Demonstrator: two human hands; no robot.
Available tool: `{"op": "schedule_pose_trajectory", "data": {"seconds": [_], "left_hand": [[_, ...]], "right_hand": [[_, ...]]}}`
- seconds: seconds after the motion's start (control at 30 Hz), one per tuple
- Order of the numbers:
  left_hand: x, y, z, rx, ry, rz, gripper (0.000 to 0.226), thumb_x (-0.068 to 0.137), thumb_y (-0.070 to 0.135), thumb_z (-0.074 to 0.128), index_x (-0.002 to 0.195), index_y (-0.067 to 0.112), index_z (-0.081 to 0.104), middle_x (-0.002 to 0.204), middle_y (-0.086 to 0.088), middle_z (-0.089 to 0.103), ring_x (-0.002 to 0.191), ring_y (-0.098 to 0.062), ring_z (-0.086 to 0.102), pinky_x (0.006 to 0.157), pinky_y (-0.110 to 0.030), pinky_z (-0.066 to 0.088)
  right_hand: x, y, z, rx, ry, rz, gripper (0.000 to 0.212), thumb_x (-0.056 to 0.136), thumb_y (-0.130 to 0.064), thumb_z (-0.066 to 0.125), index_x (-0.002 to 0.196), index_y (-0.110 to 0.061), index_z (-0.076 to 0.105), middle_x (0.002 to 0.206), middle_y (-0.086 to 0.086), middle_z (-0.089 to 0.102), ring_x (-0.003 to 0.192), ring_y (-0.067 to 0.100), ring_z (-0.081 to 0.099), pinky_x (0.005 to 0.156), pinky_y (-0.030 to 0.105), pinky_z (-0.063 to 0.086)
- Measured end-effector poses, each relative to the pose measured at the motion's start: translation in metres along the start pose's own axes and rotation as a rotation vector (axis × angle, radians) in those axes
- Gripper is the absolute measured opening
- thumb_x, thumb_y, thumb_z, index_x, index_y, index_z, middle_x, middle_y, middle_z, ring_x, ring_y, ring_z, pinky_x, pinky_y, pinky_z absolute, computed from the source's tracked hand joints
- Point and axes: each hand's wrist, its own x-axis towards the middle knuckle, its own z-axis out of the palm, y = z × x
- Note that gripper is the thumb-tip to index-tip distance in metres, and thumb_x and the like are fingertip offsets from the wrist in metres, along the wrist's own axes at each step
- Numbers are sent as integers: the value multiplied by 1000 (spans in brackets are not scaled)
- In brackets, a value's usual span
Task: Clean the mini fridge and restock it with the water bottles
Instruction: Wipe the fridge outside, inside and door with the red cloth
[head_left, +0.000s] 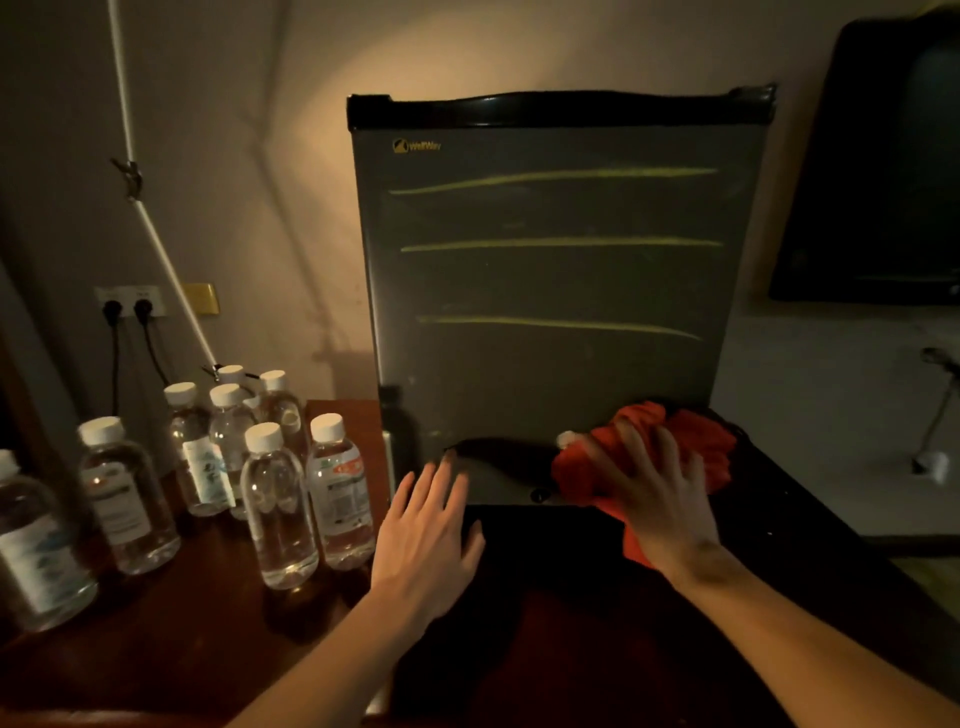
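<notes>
- Water bottles (280, 512): a cluster stands upright on the wooden counter (171, 623), left of the mini fridge (550, 291). White caps on, long axes vertical. Nearest ones sit just beside the fridge's left edge.
- Wall sockets (130, 304) with two plugs, behind the bottles and left of the fridge.
- Left hand (428, 525): flat at the fridge's lower-left corner, fingers (439, 480) straight and spread, holding nothing. This hand is nearer the bottles, which lie directly to its left.
- Mini fridge: door closed, grey front with three pale streaks and a dark top trim. Dim light; finer dirt cannot be made out.
- Right hand (652, 491): at the fridge's lower right, fingers splayed, pressing on a red cloth (691, 447). The hand is blurred.
- Judgement: wiping the outside is the step in hand; restocking not yet begun, since the door must open first.
</notes>
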Motion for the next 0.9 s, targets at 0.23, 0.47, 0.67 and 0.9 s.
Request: {"op": "schedule_pose_trajectory", "data": {"seconds": [0.23,0.47,0.67,0.9], "left_hand": [[-14,-28,1,-30,39,-122,69,85,46,57,147,20,40,150,-2,42,136,-22,43,103,-37,45],[-13,-33,-3,-65,79,-137,69,82,44,54,145,20,39,146,0,43,132,-20,47,95,-35,52],[11,7,-7,-41,111,31,66,86,44,54,145,22,38,142,-4,48,131,-23,48,108,-34,42],[18,19,-18,9,162,110,65,78,41,62,138,23,47,136,-12,57,124,-31,56,102,-39,48]], "right_hand": [[43,-125,-29,145,425,-287,51,94,-34,47,144,-40,40,131,0,56,104,32,54,77,45,44],[56,-113,-26,207,565,-489,30,90,-25,48,118,-30,61,130,4,59,110,28,58,86,47,44],[31,-18,-9,38,471,-434,62,83,-40,54,143,-33,43,155,0,33,139,25,35,101,69,29],[15,29,-4,39,344,-358,72,83,-32,58,151,-28,31,160,4,22,145,32,24,103,54,40]]}}
